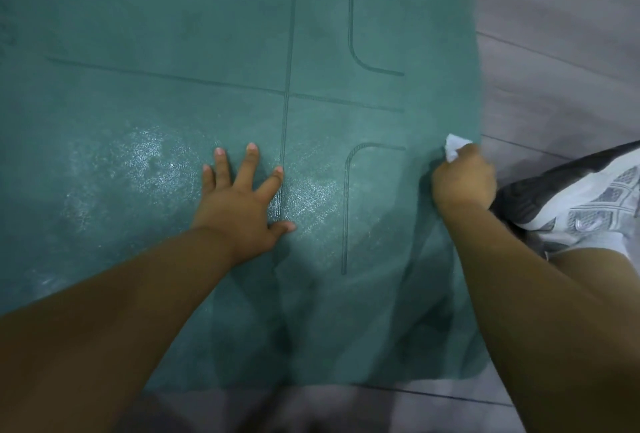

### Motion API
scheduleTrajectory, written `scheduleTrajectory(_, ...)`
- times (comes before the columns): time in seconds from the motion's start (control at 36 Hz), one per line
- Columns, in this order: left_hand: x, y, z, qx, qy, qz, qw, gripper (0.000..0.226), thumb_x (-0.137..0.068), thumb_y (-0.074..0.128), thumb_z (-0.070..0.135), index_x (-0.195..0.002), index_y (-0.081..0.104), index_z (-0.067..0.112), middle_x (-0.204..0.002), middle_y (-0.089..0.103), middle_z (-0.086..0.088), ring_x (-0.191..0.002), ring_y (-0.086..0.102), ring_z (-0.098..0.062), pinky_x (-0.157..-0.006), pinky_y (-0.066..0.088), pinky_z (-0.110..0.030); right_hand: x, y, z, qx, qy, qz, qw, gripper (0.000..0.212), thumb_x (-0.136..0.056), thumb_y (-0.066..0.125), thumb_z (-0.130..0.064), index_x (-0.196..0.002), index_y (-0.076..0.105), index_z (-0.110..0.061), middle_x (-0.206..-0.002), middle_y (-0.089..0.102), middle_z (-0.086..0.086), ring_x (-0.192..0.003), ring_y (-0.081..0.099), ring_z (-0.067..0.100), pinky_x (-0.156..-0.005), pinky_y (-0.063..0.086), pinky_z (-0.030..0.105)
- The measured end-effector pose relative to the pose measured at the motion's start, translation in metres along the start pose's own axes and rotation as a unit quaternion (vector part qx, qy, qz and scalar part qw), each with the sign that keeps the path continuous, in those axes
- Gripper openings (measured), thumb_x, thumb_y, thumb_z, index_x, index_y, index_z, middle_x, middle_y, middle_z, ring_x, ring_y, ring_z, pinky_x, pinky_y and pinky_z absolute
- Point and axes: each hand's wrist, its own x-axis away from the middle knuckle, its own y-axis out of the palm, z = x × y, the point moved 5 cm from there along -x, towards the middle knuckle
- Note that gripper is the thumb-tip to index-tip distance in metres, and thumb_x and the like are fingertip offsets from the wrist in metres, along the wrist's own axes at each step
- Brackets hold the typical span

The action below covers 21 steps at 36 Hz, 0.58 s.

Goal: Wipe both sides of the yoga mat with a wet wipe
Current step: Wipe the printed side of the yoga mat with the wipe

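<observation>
left hand is pressed flat, fingers spread, on the yoga mat; a wet wipe is gripped by the right hand at the mat's edge.

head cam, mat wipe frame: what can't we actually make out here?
- Yoga mat: underside hidden by the mat itself; far and left ends cut off by the head view's edges.
- Wet wipe: mostly buried in the right hand; only a white corner shows.
- Right hand's fingers: curled under, grip detail hidden.
- Mat beneath the left hand: covered by the flat palm.
- Patterned cloth at right: cut off by the frame edge.
</observation>
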Motion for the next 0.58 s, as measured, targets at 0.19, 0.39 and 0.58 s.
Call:
scheduleTrajectory(0.19,0.000,-0.002,-0.001,0.013,0.000,-0.020,1.000,0.088,-0.081,0.034,0.076,-0.150,-0.004,0.037,-0.155,-0.025,-0.007,-0.139,-0.019,-0.046,-0.116,-0.005,-0.053,0.131,0.046,-0.050,0.010,-0.306,-0.133,0.943,0.033,-0.087,0.037,-0.017,-0.116,0.052,-0.014,-0.117,0.059,0.006,-0.098,0.061,0.031,-0.077,0.043,0.032)
scheduleTrajectory(0.39,0.025,0.004,-0.009,0.012,0.023,-0.050,0.998,0.080,-0.088,0.041,0.064,-0.149,-0.003,0.038,-0.156,-0.022,-0.001,-0.143,-0.017,-0.034,-0.118,0.001,-0.048,0.074,0.013,0.011,-0.049,-0.039,-0.087,0.994,0.031,-0.090,0.047,-0.014,-0.120,0.052,-0.007,-0.118,0.060,0.022,-0.110,0.056,0.037,-0.090,0.043,0.036)
scheduleTrajectory(0.58,0.069,0.035,0.001,0.032,0.017,-0.013,0.999,0.066,-0.097,0.031,0.051,-0.151,-0.003,0.031,-0.156,-0.021,-0.007,-0.144,-0.015,-0.032,-0.118,-0.003,-0.044,0.132,0.032,0.019,-0.133,0.057,-0.093,0.985,0.024,-0.094,0.046,-0.016,-0.115,0.049,-0.004,-0.114,0.060,0.018,-0.108,0.056,0.034,-0.082,0.040,0.030)
